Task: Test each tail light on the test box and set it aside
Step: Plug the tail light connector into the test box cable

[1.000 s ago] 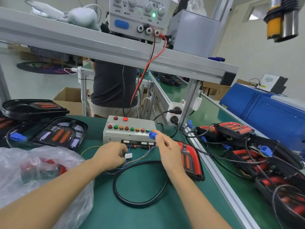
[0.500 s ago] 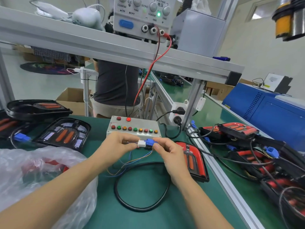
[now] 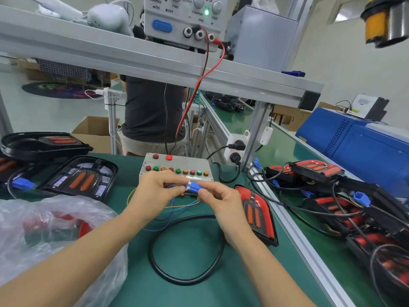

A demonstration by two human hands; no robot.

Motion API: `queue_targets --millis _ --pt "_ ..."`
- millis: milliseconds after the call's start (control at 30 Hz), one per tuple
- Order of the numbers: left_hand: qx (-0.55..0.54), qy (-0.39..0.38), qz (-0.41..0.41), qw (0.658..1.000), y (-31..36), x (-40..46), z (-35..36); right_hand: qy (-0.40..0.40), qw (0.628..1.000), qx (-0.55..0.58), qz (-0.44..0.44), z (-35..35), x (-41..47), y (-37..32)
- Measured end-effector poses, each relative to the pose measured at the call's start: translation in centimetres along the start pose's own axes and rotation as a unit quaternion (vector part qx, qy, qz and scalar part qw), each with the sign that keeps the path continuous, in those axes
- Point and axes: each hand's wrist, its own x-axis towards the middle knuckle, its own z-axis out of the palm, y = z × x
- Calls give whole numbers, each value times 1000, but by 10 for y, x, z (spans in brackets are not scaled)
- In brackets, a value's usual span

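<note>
A grey test box (image 3: 177, 163) with a row of coloured buttons stands on the green bench. Just in front of it my left hand (image 3: 155, 191) pinches the white connector on the box's thin coloured wires, mostly hidden by my fingers. My right hand (image 3: 219, 199) pinches the blue plug (image 3: 192, 187), pressed against the white one. The plug's black cable (image 3: 186, 282) loops over the mat to the red tail light (image 3: 256, 214) lying right of my hands.
Black-backed tail lights (image 3: 80, 177) lie at the left, behind a clear plastic bag (image 3: 48, 231). A heap of tail lights with blue plugs (image 3: 345, 209) fills the neighbouring bench on the right. A power supply (image 3: 183, 18) sits on the shelf overhead. A person (image 3: 150, 116) stands behind the bench.
My hands came together in front of the box. The white connector was lifted off the mat and the blue plug brought against it, and now they are pressed together.
</note>
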Motion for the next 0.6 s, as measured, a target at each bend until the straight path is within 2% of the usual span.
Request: queue_targets --millis 167,267,367,467,533,600 --pt "-16 -11 -24 1000 -7 6 0 16 998 -54 -1 7 5 2" --pt "34 -8 -32 999 -14 11 4 30 988 -151 -21 14 7 0" --pt "160 18 -52 986 -23 17 12 -5 932 -358 -54 16 15 -3" --pt "312 59 -69 946 -29 17 12 -4 879 -471 -66 5 10 -4" --pt "392 30 -67 917 -33 15 13 -9 856 -510 -87 -9 -3 -3" --pt "450 -37 -63 890 -37 12 15 -71 815 -568 -92 -21 -19 2"
